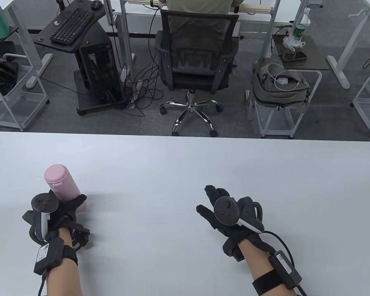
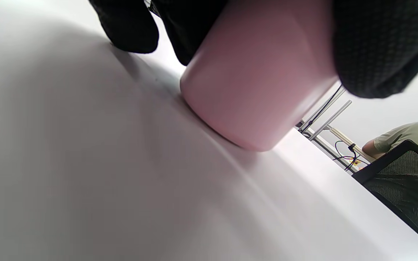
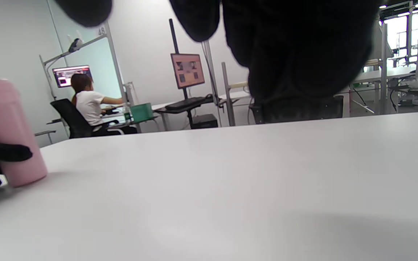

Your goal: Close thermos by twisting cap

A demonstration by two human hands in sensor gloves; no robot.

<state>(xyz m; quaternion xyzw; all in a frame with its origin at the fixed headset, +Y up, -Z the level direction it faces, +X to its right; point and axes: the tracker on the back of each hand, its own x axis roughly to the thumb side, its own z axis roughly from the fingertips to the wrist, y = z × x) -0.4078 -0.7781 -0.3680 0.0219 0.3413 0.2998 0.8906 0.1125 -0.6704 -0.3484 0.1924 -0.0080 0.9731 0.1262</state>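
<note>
A pink thermos [image 1: 62, 184] stands upright on the white table [image 1: 185, 172] at the left, with its pink cap [image 1: 57, 174] on top. My left hand [image 1: 64, 209] grips the thermos around its lower body; the left wrist view shows gloved fingers [image 2: 383, 47] wrapped around the pink body [image 2: 259, 79], whose base rests on the table. My right hand [image 1: 217, 205] hovers over the table well to the right of the thermos, fingers spread and holding nothing. The right wrist view shows the thermos [image 3: 7, 134] far to the left.
Beyond the table's far edge stand an office chair [image 1: 197, 58] with a seated person, a keyboard desk [image 1: 71, 26] and wire carts [image 1: 280, 98]. The table surface [image 3: 230, 181] between my hands is bare white.
</note>
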